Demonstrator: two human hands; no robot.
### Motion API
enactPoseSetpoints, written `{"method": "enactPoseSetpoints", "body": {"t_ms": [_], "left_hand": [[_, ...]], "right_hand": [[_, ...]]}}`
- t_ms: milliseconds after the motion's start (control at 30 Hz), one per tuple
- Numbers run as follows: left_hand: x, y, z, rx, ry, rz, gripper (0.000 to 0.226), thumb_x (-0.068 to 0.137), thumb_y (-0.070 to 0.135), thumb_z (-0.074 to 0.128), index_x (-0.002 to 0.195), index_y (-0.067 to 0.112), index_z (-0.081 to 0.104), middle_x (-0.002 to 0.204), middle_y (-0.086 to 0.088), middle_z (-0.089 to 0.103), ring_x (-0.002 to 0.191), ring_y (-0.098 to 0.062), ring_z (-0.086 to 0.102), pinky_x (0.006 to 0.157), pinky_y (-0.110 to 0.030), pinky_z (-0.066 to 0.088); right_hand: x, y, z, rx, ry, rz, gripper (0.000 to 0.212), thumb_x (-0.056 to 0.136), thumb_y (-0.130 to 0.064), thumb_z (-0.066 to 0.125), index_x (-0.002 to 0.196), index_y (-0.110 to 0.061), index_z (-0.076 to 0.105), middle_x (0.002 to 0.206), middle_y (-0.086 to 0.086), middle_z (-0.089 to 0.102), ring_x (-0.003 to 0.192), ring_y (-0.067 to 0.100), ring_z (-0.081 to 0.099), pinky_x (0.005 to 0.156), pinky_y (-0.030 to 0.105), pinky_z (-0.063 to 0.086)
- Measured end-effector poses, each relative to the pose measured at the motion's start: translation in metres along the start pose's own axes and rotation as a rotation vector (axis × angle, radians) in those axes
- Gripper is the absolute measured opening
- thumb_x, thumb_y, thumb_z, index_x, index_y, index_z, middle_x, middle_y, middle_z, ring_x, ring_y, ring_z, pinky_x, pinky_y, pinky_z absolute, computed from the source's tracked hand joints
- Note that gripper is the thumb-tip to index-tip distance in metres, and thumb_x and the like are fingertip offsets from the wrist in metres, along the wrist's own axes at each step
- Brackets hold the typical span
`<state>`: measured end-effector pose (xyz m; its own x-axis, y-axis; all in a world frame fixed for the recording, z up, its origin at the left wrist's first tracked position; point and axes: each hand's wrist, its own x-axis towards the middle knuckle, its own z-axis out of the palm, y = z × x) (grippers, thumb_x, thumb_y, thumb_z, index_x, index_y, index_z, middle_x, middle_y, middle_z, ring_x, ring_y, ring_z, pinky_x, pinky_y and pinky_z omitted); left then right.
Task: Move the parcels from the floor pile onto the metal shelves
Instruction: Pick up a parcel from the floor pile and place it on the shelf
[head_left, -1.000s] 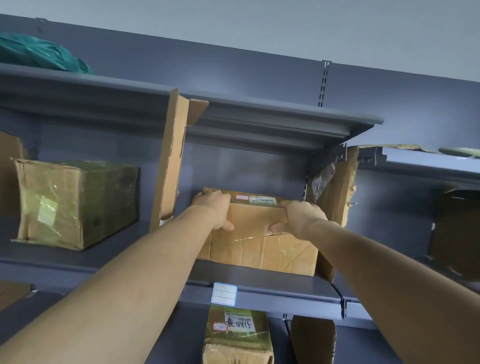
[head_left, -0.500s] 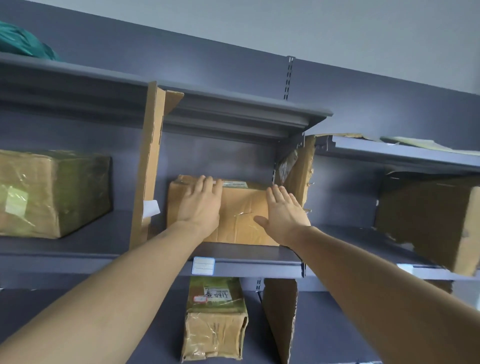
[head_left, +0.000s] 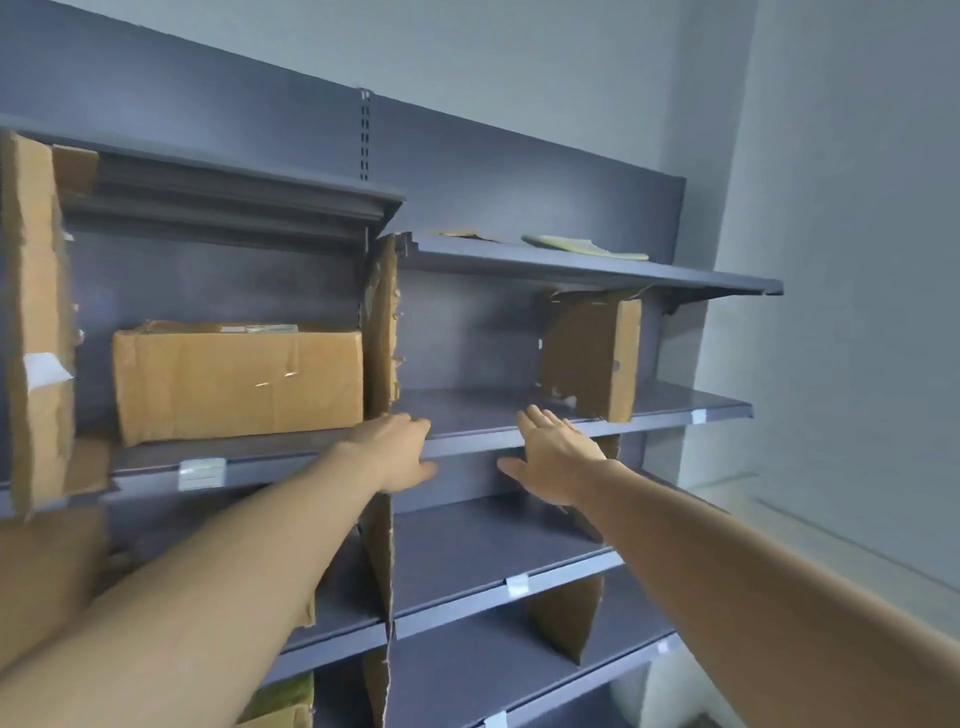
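A brown cardboard parcel (head_left: 236, 382) with clear tape rests on a grey metal shelf (head_left: 291, 452), between two upright cardboard dividers. My left hand (head_left: 397, 449) hovers in front of that shelf's edge, to the right of the parcel and apart from it, fingers spread and holding nothing. My right hand (head_left: 553, 460) is further right, palm forward with fingers apart, also holding nothing. The floor pile is out of view.
Cardboard dividers (head_left: 382, 332) (head_left: 592, 358) stand upright between bays. The right-hand bay (head_left: 467, 410) holds no parcels. Flat papers (head_left: 584, 245) lie on the top right shelf. Another parcel (head_left: 283, 701) shows on a low shelf. A pale wall (head_left: 841, 260) closes the right side.
Both hands have let go of the parcel and drawn back to the right, off the box. The view has swung right, so the parcel now sits at the left.
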<state>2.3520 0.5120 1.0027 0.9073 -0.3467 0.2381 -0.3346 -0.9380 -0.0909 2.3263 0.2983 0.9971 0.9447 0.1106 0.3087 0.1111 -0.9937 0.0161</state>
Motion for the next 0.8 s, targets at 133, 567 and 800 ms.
{"method": "enactPoseSetpoints", "body": {"t_ms": [133, 567, 800], "left_hand": [[-0.001, 0.112, 0.004, -0.033, -0.042, 0.154, 0.057, 0.094, 0.054, 0.048, 0.138, 0.019, 0.045, 0.137, -0.006, 0.050, 0.124, -0.030, 0.050, 0.090, -0.039, 0.046], [-0.110, 0.472, 0.103, -0.209, -0.327, 0.680, 0.055, 0.097, 0.043, 0.048, 0.147, 0.023, 0.038, 0.146, -0.002, 0.043, 0.130, -0.027, 0.046, 0.099, -0.038, 0.044], [-0.159, 0.603, 0.131, -0.192, -0.406, 0.903, 0.056, 0.096, 0.041, 0.047, 0.148, 0.024, 0.036, 0.145, -0.002, 0.044, 0.133, -0.024, 0.045, 0.101, -0.036, 0.040]], "right_hand": [[-0.072, 0.090, 0.006, 0.033, -0.097, 0.188, 0.066, 0.095, -0.052, 0.050, 0.148, -0.016, 0.031, 0.150, 0.004, 0.039, 0.132, 0.029, 0.043, 0.107, 0.045, 0.041], [-0.444, 0.315, 0.068, 0.126, -0.366, 0.942, 0.054, 0.095, -0.048, 0.051, 0.136, -0.014, 0.043, 0.134, 0.009, 0.053, 0.122, 0.030, 0.052, 0.090, 0.036, 0.044], [-0.557, 0.361, 0.072, 0.205, -0.312, 1.152, 0.055, 0.097, -0.040, 0.046, 0.143, -0.011, 0.038, 0.143, 0.011, 0.048, 0.131, 0.030, 0.046, 0.103, 0.039, 0.041]]}}
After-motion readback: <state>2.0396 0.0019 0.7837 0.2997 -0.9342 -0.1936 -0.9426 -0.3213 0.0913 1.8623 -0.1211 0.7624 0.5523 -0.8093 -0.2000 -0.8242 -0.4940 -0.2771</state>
